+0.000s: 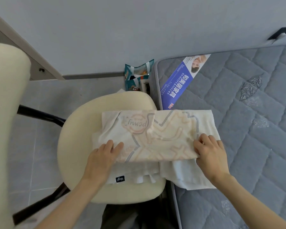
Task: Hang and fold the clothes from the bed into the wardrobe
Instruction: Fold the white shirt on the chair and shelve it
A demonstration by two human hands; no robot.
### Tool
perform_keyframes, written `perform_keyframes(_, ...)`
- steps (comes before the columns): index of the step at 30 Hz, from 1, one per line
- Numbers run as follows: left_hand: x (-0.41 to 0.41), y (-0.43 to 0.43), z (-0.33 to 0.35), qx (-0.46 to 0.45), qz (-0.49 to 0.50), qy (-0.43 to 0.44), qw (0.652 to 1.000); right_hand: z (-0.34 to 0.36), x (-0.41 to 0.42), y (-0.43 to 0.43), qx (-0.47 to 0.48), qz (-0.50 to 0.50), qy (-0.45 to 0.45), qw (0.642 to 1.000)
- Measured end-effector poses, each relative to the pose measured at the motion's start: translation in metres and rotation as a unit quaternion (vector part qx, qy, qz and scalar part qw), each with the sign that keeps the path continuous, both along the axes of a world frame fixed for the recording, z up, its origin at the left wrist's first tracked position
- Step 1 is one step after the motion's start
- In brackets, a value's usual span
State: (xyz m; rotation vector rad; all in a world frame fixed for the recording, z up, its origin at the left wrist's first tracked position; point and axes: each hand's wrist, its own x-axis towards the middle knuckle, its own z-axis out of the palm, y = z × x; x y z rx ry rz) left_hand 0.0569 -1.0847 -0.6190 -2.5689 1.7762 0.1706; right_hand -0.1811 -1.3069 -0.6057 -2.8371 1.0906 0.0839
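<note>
A white garment (157, 134) with pale pink and grey line print lies folded across a cream chair seat (76, 129) and the edge of the grey quilted mattress (248, 113). A small black label shows on its lower white layer. My left hand (102, 157) grips the folded near-left edge, fingers on top of the cloth. My right hand (210, 152) pinches the near-right corner of the printed layer, with fingers curled over it. No wardrobe is in view.
A second cream chair back (5, 113) stands close at the left. A patterned teal bag (137, 75) sits on the tiled floor between chair and bed by the wall. A blue printed banner (180, 83) lies on the mattress corner.
</note>
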Motion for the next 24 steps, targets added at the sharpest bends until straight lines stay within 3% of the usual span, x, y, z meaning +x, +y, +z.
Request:
perform_keyframes(3,-0.027,0.023,-0.003,0.059,0.014,0.043,0.997,-0.007,-0.026,0.021,0.006,0.02,0.008,1.0)
perform_keyframes(5,-0.041,0.031,-0.007,0.14,0.025,0.086,0.986,-0.012,-0.041,0.031,0.036,0.03,0.062,0.997)
perform_keyframes(8,-0.053,0.042,-0.02,0.225,0.078,0.148,0.96,-0.024,-0.056,0.037,0.167,0.0,0.181,0.969)
perform_keyframes(10,-0.057,0.041,-0.023,0.175,0.116,0.167,0.963,-0.027,-0.057,0.039,0.265,-0.067,0.152,0.95)
perform_keyframes(12,-0.054,0.03,-0.024,0.079,0.162,0.157,0.971,-0.028,-0.053,0.041,0.253,-0.118,0.054,0.959)
perform_keyframes(15,-0.041,-0.001,-0.029,-0.042,0.306,0.222,0.925,-0.03,-0.037,0.032,0.218,-0.231,-0.074,0.945)
perform_keyframes(17,-0.028,-0.023,-0.035,-0.065,0.379,0.245,0.89,-0.032,-0.022,0.024,0.221,-0.28,-0.095,0.929)
perform_keyframes(19,-0.015,-0.04,-0.042,-0.053,0.411,0.238,0.878,-0.035,-0.004,0.018,0.203,-0.271,-0.077,0.938)
perform_keyframes(24,0.007,-0.07,-0.061,-0.021,0.41,0.193,0.891,-0.039,0.042,0.022,0.182,-0.145,-0.043,0.971)
